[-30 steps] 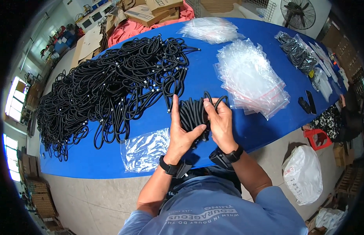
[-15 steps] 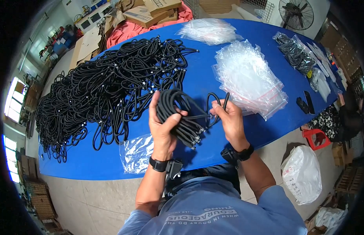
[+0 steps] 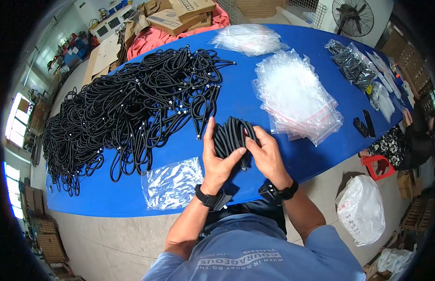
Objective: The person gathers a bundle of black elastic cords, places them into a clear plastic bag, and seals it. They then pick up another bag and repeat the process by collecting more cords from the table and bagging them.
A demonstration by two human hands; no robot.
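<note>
A bundle of looped black elastic cords (image 3: 231,136) is gripped between my two hands above the front of the blue table. My left hand (image 3: 218,161) wraps its left side, with the thumb across the front. My right hand (image 3: 266,157) closes on the right side, thumb pressed against the loops. The cords' lower ends are mostly hidden behind my fingers. To the left spreads a large heap of similar black cords (image 3: 128,98) with small silvery end pieces. Beside my left wrist, a clear plastic bag (image 3: 173,184) lies flat at the table's front edge.
Clear zip bags (image 3: 297,93) are piled to the right, with another stack (image 3: 248,38) behind. Bagged black cords (image 3: 351,63) lie at the far right, near small black objects (image 3: 365,125). A white sack (image 3: 361,210) and a red plastic stool (image 3: 377,167) stand on the floor.
My left hand has moved right with the bundle, and my right hand has come in against it. The separate loop my right hand held is now together with the bundle.
</note>
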